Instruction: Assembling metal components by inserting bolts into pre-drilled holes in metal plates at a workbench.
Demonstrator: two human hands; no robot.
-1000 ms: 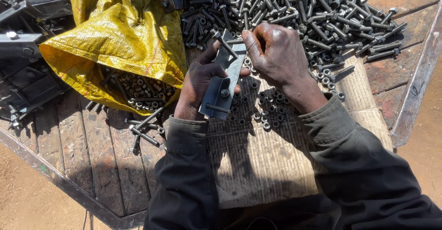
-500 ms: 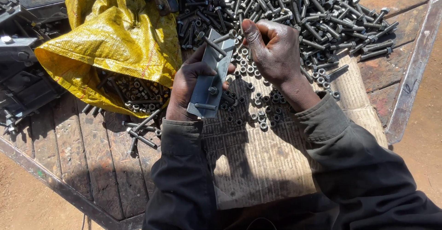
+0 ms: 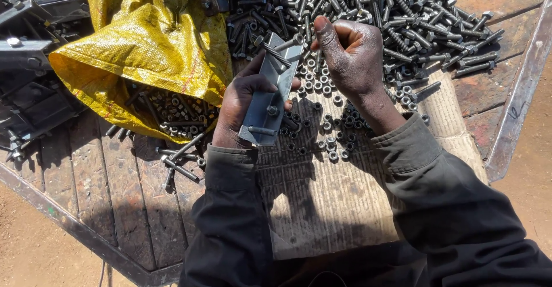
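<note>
My left hand [image 3: 244, 106] grips a flat grey metal bracket [image 3: 269, 100], tilted up over the bench [image 3: 115, 206], fingers wrapped around its left edge. One bolt [image 3: 275, 52] already sits through the upper end of the bracket, and a second fastener shows lower on its face, so I judge this piece partly fitted, with the top bolt not yet tightened. My right hand [image 3: 351, 57] is curled shut at the top of the bracket, thumb raised; I cannot tell what it pinches. Plenty is left: a big heap of dark, threaded bolts [image 3: 402, 17] lies beyond my hands, and small ring-shaped nuts [image 3: 322, 126] are scattered on a sheet of ribbed brown cardboard [image 3: 328, 201]. A crinkled, shiny yellow sack [image 3: 149, 45] spills more nuts to the left. The bench planks are worn, rough wood with a rusty metal rim.
</note>
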